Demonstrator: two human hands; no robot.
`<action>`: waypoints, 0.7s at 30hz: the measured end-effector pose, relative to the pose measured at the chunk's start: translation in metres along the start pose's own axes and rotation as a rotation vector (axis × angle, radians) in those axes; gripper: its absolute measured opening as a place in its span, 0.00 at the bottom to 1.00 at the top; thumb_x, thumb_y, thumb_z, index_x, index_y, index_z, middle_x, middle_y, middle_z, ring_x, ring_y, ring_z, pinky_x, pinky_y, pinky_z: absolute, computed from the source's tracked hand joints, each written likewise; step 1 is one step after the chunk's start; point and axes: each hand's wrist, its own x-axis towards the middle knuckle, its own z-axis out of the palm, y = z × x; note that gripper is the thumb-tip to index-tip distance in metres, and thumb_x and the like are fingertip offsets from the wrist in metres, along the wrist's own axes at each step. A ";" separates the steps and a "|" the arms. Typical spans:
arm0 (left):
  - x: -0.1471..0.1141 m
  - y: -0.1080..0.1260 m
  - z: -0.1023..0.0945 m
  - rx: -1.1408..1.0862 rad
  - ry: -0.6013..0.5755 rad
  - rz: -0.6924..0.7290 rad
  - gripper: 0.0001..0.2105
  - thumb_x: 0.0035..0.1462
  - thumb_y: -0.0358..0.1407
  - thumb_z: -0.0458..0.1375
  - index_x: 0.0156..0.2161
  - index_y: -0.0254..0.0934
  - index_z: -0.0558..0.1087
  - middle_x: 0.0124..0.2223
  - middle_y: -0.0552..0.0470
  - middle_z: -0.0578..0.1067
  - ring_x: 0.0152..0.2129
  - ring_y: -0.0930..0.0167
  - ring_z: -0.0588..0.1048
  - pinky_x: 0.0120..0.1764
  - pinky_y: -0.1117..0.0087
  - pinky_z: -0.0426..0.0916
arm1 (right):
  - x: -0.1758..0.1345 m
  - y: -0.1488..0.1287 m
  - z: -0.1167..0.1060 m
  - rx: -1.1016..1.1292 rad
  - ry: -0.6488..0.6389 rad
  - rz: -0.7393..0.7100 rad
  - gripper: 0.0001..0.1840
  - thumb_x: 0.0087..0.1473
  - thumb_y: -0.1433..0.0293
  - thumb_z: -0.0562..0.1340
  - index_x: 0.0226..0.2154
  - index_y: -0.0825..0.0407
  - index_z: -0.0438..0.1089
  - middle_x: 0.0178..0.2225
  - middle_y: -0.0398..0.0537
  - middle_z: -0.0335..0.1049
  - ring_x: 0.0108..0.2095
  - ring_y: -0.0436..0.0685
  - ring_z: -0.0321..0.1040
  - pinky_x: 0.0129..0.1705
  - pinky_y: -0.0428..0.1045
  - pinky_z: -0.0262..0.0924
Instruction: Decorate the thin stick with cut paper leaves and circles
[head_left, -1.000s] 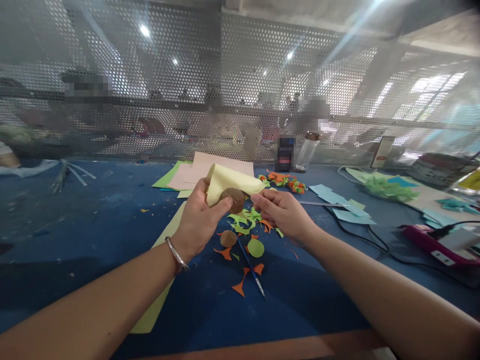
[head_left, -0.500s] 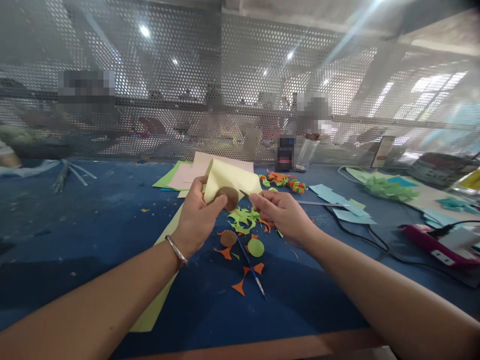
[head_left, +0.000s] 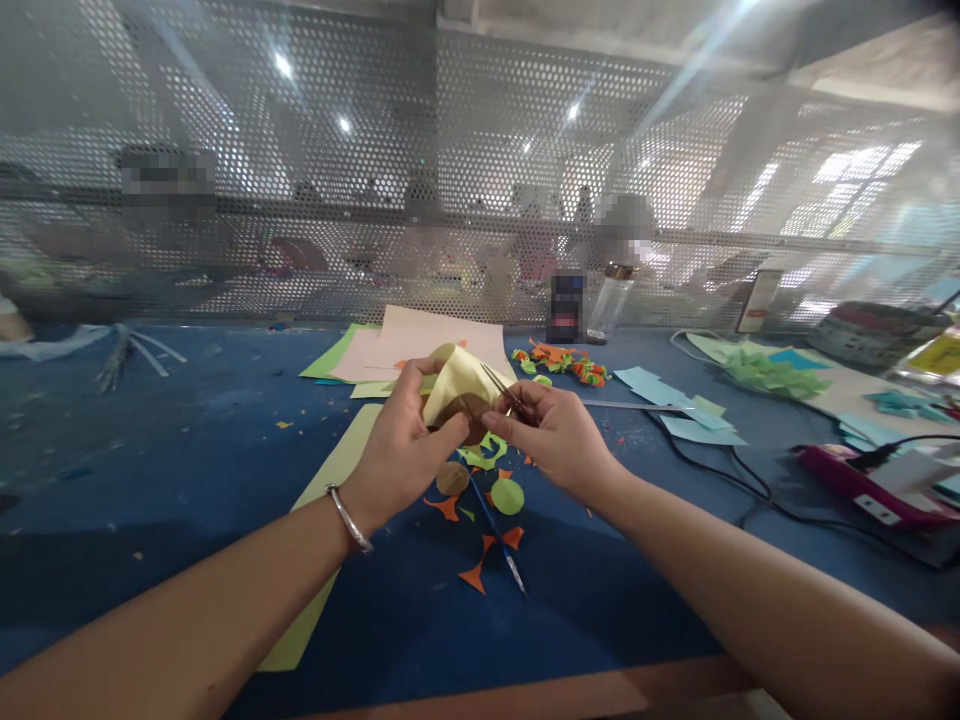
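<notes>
Pinched in my left hand (head_left: 394, 445) are a sheet of yellow paper (head_left: 463, 378), bent upward, and a brown disc (head_left: 454, 408) lying against it. My right hand (head_left: 562, 432) grips small scissors (head_left: 498, 381), their blades pointing up and left along the paper's right side. Its thumb tip is close to the disc. Under the hands lie a second brown disc (head_left: 452, 479), a light green paper circle (head_left: 508, 496), green paper scraps (head_left: 489, 454) and orange scraps (head_left: 472, 577). A slim blue brush-like stick (head_left: 495, 535) rests among them.
A long pale strip of paper (head_left: 311, 560) lies beneath my left forearm. Behind my hands are pink sheets (head_left: 442, 335) and orange-green paper pieces (head_left: 566, 358). To the right are blue paper pieces (head_left: 705, 428), a cable and a magenta power strip (head_left: 874, 500). A perforated metal screen (head_left: 322, 200) stands behind.
My right hand has come closer to my left, and the scissor blades now point upward beside the paper. The yellow sheet has been bent more tightly and turned in my left hand.
</notes>
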 end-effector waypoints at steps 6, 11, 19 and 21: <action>0.001 0.001 0.005 -0.229 -0.047 -0.198 0.11 0.49 0.33 0.68 0.41 0.37 0.79 0.42 0.47 0.80 0.39 0.66 0.78 0.46 0.65 0.72 | -0.001 -0.005 -0.003 0.080 0.003 -0.035 0.18 0.50 0.55 0.67 0.30 0.51 0.66 0.25 0.40 0.61 0.26 0.50 0.56 0.28 0.47 0.52; 0.002 0.003 0.004 -0.257 0.024 -0.206 0.10 0.49 0.33 0.68 0.39 0.38 0.80 0.41 0.49 0.81 0.38 0.66 0.77 0.45 0.65 0.72 | 0.001 -0.001 -0.006 0.072 -0.047 -0.047 0.21 0.55 0.51 0.64 0.29 0.51 0.66 0.22 0.37 0.54 0.22 0.47 0.49 0.24 0.46 0.44; 0.007 -0.001 -0.002 -0.329 0.127 -0.268 0.07 0.47 0.32 0.70 0.34 0.38 0.81 0.36 0.52 0.80 0.33 0.72 0.76 0.34 0.74 0.68 | 0.000 -0.003 -0.007 0.154 -0.176 0.139 0.25 0.60 0.47 0.57 0.28 0.52 0.66 0.16 0.33 0.46 0.17 0.45 0.40 0.19 0.45 0.36; 0.009 -0.003 -0.005 -0.325 0.128 -0.247 0.07 0.48 0.33 0.69 0.35 0.39 0.81 0.37 0.52 0.80 0.32 0.73 0.75 0.33 0.74 0.67 | 0.000 -0.004 -0.007 0.159 -0.177 0.163 0.25 0.60 0.47 0.58 0.27 0.52 0.66 0.16 0.33 0.46 0.16 0.45 0.39 0.19 0.45 0.36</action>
